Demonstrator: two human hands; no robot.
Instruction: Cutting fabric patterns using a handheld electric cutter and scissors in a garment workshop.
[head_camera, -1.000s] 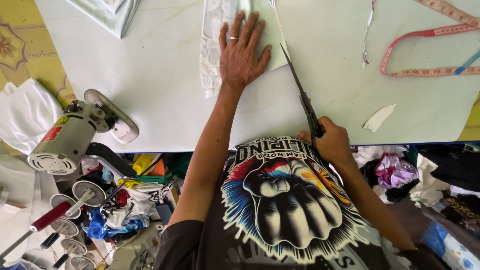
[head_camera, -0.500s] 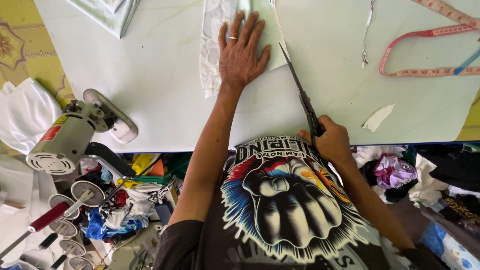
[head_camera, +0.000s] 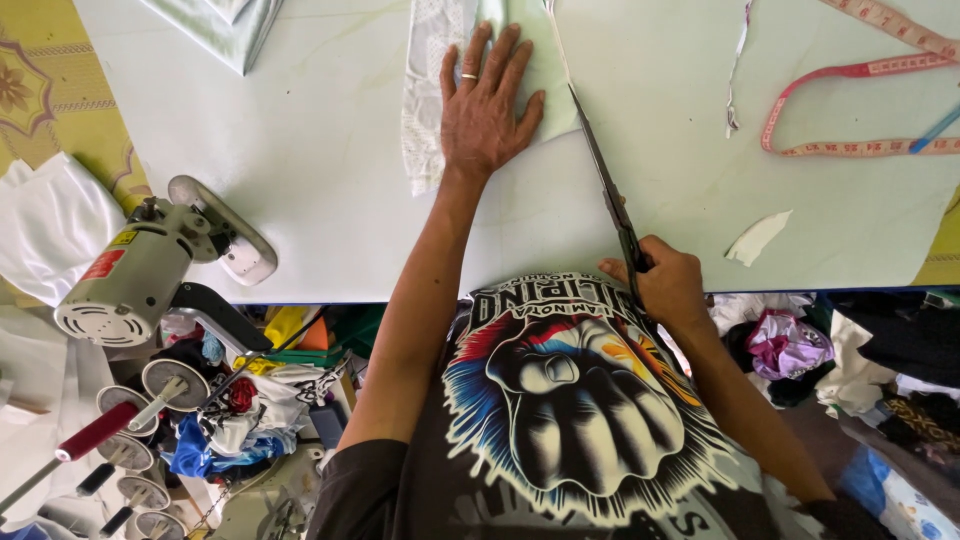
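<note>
My left hand (head_camera: 487, 105) lies flat, fingers spread, pressing a pale green piece of fabric (head_camera: 535, 75) and a strip of white lace (head_camera: 425, 90) onto the white table (head_camera: 320, 190). A ring sits on one finger. My right hand (head_camera: 665, 283) grips the handles of long dark scissors (head_camera: 607, 190) at the table's near edge. The blades point away from me along the right edge of the green fabric, and their tips reach its edge.
A pink measuring tape (head_camera: 850, 100) curls at the far right, near a thin fabric strip (head_camera: 737, 70) and a small white scrap (head_camera: 757, 238). A grey cutting machine (head_camera: 150, 265) sits at the left edge. Folded pale cloth (head_camera: 225, 25) lies top left. Mixed cloth heaps lie below the table.
The scissors have slid a little farther along the green fabric's edge. My left hand has stayed pressed in the same place.
</note>
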